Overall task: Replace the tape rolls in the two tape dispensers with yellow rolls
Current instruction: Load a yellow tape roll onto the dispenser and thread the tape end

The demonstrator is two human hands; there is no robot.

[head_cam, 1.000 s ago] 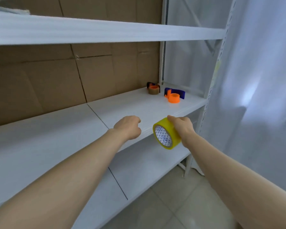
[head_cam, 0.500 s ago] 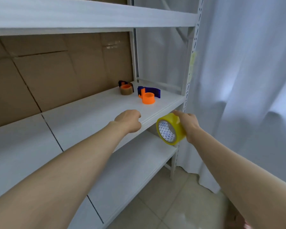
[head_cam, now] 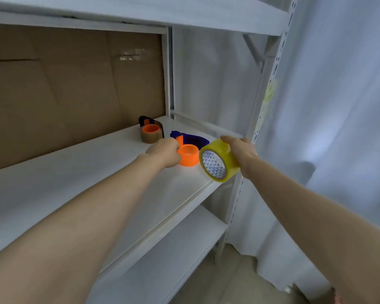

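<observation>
My right hand (head_cam: 242,153) grips a yellow tape roll (head_cam: 218,160) and holds it in the air at the shelf's front right edge, its patterned core facing me. Just left of it, a blue tape dispenser with a bare orange hub (head_cam: 188,157) lies on the white shelf (head_cam: 97,183). My left hand (head_cam: 164,153) is at that hub's left side, fingers curled against it. Farther back, a second dispenser (head_cam: 150,132) carries a brown tape roll on its orange hub.
Brown cardboard (head_cam: 64,91) lines the back of the shelf. White uprights (head_cam: 257,119) stand at the shelf's right end, with a pale curtain (head_cam: 338,106) beyond. Another white shelf (head_cam: 173,249) lies below, and one more above.
I have come closer to the shelf's right end. My left hand has gone forward from the shelf's front edge to the near dispenser. My right hand has carried the yellow roll up beside it.
</observation>
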